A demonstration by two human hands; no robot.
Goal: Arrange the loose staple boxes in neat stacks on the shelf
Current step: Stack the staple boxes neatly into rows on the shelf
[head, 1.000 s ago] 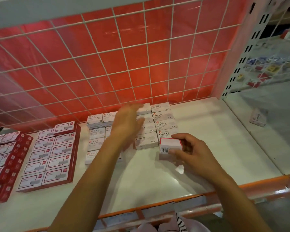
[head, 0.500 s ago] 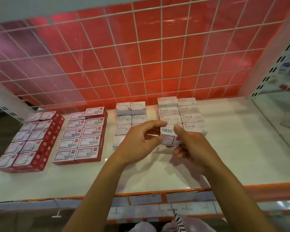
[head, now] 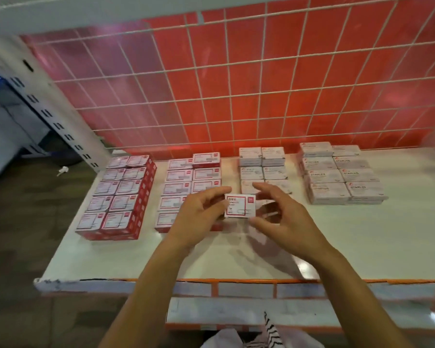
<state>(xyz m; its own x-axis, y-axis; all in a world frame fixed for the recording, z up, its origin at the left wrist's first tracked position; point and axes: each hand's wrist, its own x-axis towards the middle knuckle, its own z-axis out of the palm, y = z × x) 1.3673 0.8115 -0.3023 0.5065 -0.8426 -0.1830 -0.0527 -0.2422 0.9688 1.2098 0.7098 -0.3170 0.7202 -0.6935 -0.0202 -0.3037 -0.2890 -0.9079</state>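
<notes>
- My left hand [head: 201, 216] pinches a red-bordered staple box [head: 239, 205] by its left edge, label up, above the shelf [head: 362, 247]. My right hand [head: 284, 217] is spread wide just beside the box's right edge, gripping nothing.
- I judge it belongs on the red-sided stacks [head: 183, 177] just left, so I'd lower it flat, edges squared to its neighbours.
- Further right stand grey stacks [head: 261, 169] and STAPLES stacks [head: 342, 179]. Another red block [head: 121, 197] sits at the shelf's left end.
- Behind runs a white wire grid [head: 236, 96] over a red panel.

This is looking like a shop. Staple boxes [head: 342, 177] are filling a wire-backed shelf [head: 362, 247], labels [head: 246, 290] lining its near edge.
</notes>
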